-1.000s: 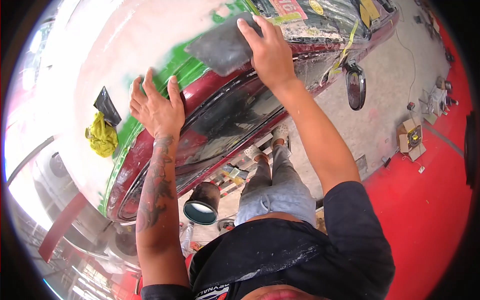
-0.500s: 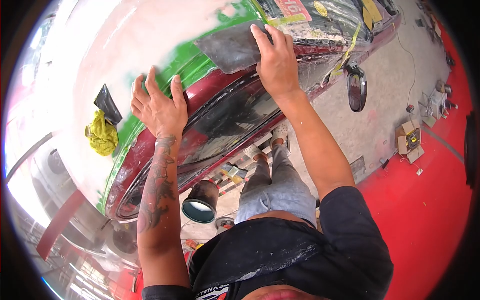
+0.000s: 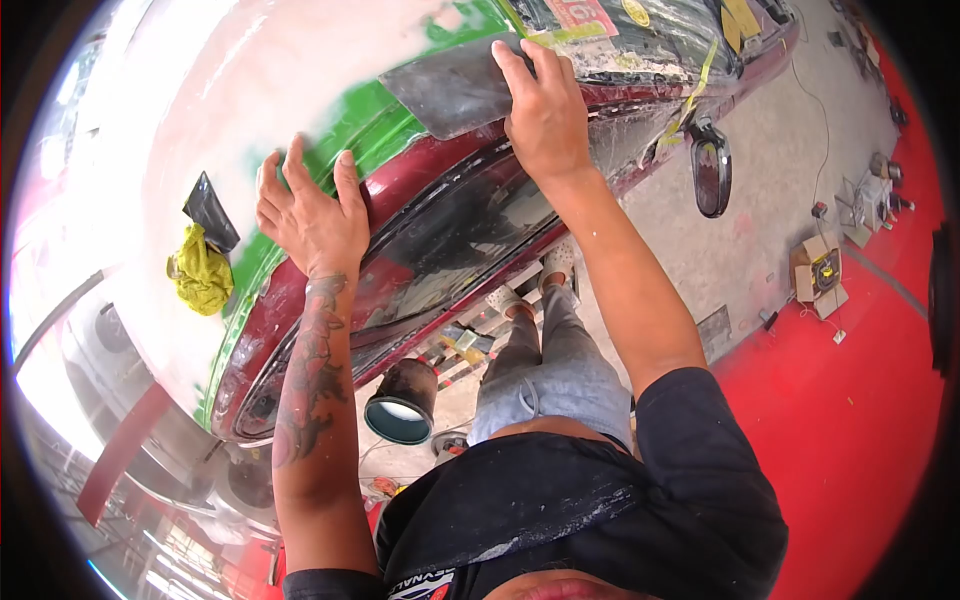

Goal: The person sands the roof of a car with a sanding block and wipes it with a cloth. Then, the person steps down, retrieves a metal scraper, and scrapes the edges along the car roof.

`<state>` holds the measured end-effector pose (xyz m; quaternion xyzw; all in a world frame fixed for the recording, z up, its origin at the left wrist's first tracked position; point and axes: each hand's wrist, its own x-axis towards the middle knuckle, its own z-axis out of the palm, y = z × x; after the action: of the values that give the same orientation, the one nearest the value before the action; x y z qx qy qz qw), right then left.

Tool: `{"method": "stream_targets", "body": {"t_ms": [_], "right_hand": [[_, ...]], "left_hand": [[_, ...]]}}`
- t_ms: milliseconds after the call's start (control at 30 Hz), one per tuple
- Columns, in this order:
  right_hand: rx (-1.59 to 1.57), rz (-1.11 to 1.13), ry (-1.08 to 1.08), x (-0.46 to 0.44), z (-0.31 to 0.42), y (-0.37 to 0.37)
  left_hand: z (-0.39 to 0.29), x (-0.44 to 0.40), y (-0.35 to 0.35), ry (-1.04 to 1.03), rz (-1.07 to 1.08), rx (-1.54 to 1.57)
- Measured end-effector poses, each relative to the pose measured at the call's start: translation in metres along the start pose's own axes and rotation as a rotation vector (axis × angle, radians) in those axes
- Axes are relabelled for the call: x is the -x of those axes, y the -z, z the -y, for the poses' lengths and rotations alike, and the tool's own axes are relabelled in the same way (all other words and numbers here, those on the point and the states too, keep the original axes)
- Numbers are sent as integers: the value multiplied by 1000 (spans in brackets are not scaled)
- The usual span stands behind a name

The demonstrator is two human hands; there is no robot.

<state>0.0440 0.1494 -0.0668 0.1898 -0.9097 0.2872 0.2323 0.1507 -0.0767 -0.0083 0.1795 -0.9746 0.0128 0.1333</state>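
My left hand [image 3: 315, 215] rests with fingers spread on the green and dark red roof edge of a car [image 3: 410, 195]. Under the fingers of my right hand [image 3: 545, 110], farther along that edge, lies a dark grey sheet of sandpaper [image 3: 450, 85]. The hand holds the sheet at its right end, and the rest stretches left over the green strip. How the thumb meets the sheet is hidden. To the left of my left hand, a yellow-green cloth [image 3: 200, 272] and a small black folded sheet [image 3: 210, 210] lie on the whitish roof.
A side mirror [image 3: 711, 165] juts from the car at the right. Below the car's side stands a dark bucket [image 3: 400, 402] with whitish contents. An open cardboard box [image 3: 818, 275] sits on the floor, near a cable. Red flooring [image 3: 840, 430] covers the right side.
The view has shifted slightly. My right hand and the sandpaper appear a little farther up and left; my left hand stays on the roof edge.
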Motion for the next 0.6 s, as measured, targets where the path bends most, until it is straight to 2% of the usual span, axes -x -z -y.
{"method": "stream_targets", "body": {"t_ms": [600], "right_hand": [[49, -70, -7, -2, 0, -10]], "left_hand": [[0, 0, 0, 0, 8, -4]]}}
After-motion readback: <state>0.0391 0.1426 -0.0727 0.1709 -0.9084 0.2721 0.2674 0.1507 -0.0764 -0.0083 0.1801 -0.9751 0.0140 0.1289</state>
